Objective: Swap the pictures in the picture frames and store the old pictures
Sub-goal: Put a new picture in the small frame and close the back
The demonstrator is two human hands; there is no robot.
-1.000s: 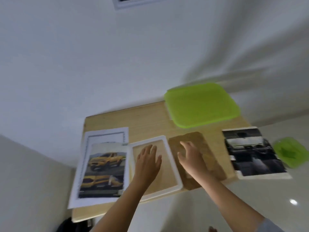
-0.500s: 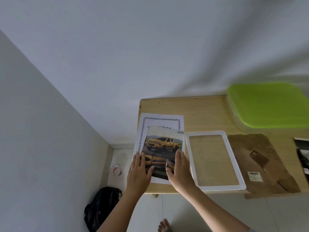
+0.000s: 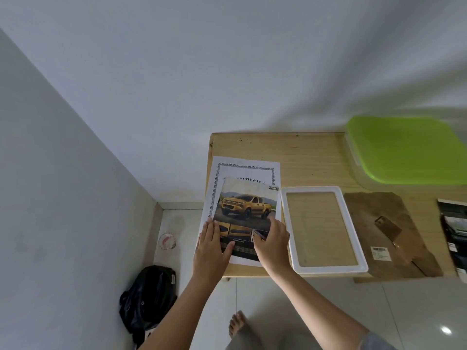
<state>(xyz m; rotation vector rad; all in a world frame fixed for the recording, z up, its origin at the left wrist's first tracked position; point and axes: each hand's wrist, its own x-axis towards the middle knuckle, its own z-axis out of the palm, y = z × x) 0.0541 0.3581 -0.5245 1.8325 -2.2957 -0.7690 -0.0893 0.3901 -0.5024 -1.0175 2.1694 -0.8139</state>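
A picture of a yellow pickup truck (image 3: 246, 205) lies on a white bordered document sheet (image 3: 242, 170) at the left end of the wooden table (image 3: 310, 157). My left hand (image 3: 213, 245) lies flat on the picture's lower left corner. My right hand (image 3: 271, 239) pinches its lower right edge, which lifts slightly. To the right lies an empty white picture frame (image 3: 323, 228), face down. Beyond it lies the brown frame backing board (image 3: 389, 233). A dark picture (image 3: 454, 228) sits at the far right edge.
A green lidded plastic container (image 3: 406, 150) stands at the table's back right. A black bag (image 3: 147, 299) and a small round container (image 3: 167, 241) are on the floor to the left, by the wall. My bare foot (image 3: 236, 323) shows below the table.
Both hands moved from the frame and backing board to the truck picture on the left. Since half a second ago, my right hand has curled round the picture's lower right edge.
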